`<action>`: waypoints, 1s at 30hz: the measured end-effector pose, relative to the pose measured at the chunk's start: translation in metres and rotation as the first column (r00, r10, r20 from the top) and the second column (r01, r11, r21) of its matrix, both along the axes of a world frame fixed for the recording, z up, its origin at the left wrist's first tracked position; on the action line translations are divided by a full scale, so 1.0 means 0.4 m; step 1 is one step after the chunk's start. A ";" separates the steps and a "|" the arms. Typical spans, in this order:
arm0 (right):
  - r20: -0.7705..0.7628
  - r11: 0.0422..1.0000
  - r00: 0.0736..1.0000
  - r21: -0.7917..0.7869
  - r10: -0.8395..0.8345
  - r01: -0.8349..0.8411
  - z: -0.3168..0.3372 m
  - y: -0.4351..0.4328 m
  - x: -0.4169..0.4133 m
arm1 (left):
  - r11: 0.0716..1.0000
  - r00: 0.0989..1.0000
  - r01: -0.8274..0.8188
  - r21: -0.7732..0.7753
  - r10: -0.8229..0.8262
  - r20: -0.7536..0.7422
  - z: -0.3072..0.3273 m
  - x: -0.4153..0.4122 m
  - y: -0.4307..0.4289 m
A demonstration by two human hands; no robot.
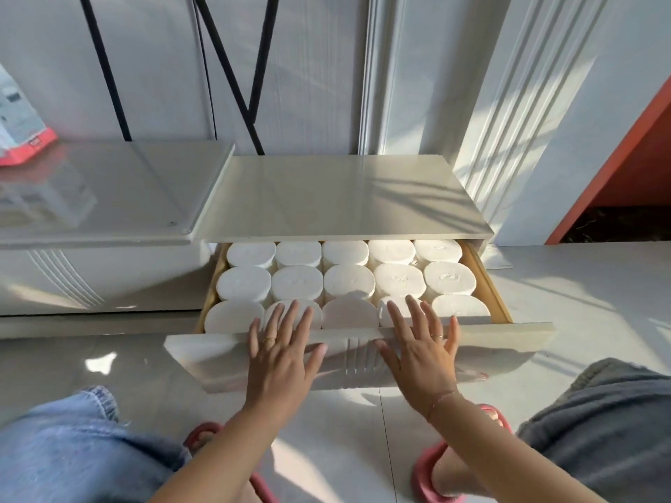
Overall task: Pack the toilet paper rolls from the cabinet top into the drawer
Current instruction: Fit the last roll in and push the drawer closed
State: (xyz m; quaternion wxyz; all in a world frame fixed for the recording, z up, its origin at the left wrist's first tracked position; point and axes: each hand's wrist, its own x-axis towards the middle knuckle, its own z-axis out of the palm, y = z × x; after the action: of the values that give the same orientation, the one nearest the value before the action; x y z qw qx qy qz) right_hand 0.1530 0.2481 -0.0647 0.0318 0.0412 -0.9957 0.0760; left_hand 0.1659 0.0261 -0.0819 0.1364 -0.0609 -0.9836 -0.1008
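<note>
The drawer [523,339] of the low white cabinet stands pulled out, and several white toilet paper rolls [348,281] stand upright in it in three rows, filling it side to side. The cabinet top [337,197] above it is bare. My left hand [281,352] lies flat with fingers spread on the drawer's front panel, its fingertips reaching over a front-row roll. My right hand [423,348] lies flat the same way a little to the right, fingers over another front-row roll. Neither hand holds anything.
A taller glossy white cabinet [109,197] stands to the left, with a red-edged package [21,132] on its far left. Black cables [232,78] hang down the wall behind. An orange-red panel [624,154] is at the right. My knees and pink slippers [435,477] are on the tiled floor.
</note>
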 end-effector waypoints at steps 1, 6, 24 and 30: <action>-0.009 1.000 1.000 0.008 0.002 -0.002 -0.002 -0.001 -0.025 | 1.000 1.000 -0.003 0.001 0.003 -0.007 0.001 -0.025 -0.001; -0.044 1.000 0.999 0.017 0.003 -0.002 -0.010 -0.008 -0.163 | 1.000 1.000 -0.003 -0.011 0.003 -0.018 0.009 -0.157 -0.013; -0.176 1.000 0.984 -0.008 -0.006 0.004 -0.004 -0.018 -0.478 | 0.996 0.993 0.077 -0.043 -0.080 -0.089 0.035 -0.468 -0.078; -0.253 1.000 0.967 -0.025 0.007 -0.014 -0.001 -0.021 -0.494 | 0.996 0.981 0.081 0.040 -0.073 -0.181 0.029 -0.482 -0.079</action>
State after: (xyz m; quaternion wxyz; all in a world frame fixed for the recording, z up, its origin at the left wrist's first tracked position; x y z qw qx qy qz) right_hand -0.0446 0.2397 -0.0651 0.1585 0.0554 -0.9823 0.0834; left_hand -0.0271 -0.0055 -0.0702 0.2216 -0.1046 -0.9616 -0.1235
